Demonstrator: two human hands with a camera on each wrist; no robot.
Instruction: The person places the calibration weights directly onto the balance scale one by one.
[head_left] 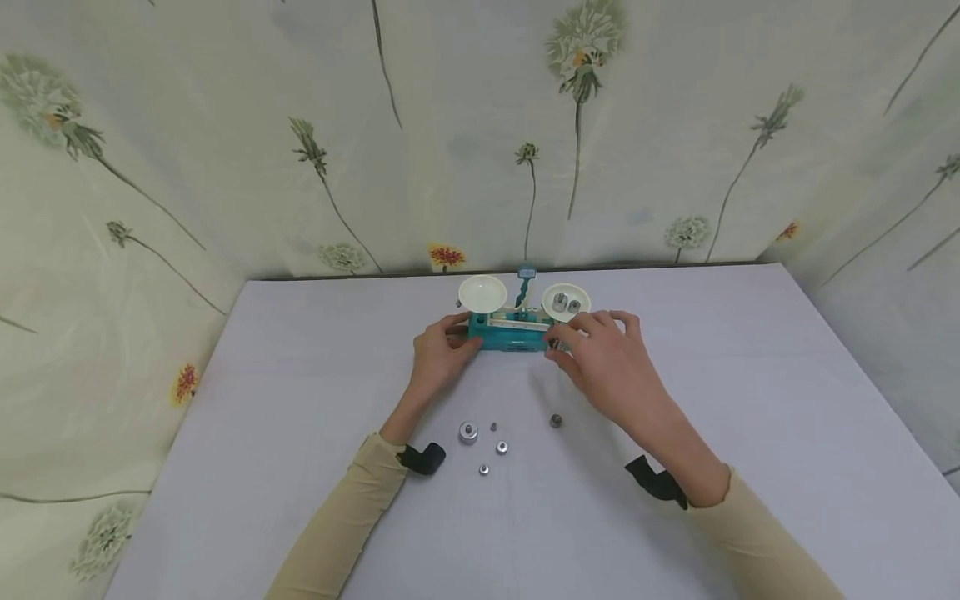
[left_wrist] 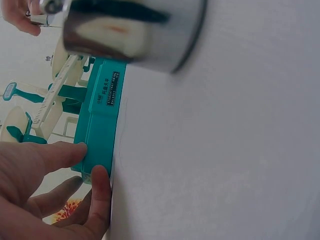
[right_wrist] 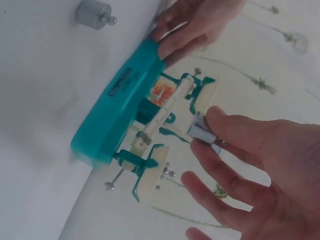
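Closest to the left wrist camera, a large metal weight [left_wrist: 131,35] stands blurred on the pale table [head_left: 225,467], nearer the person than the left grip. The left hand [head_left: 441,354] clamps the left end of the teal balance scale [head_left: 512,340] between thumb and fingers, with the left pan [head_left: 482,294] just beyond that grip, while the right hand [head_left: 611,367] pinches a small metal cylinder [right_wrist: 200,131] near the scale's right end, the right pan [head_left: 577,293] and its two weights [head_left: 560,302] just beyond the pinch. Four smaller weights [head_left: 502,447] sit nearer the person than both grips.
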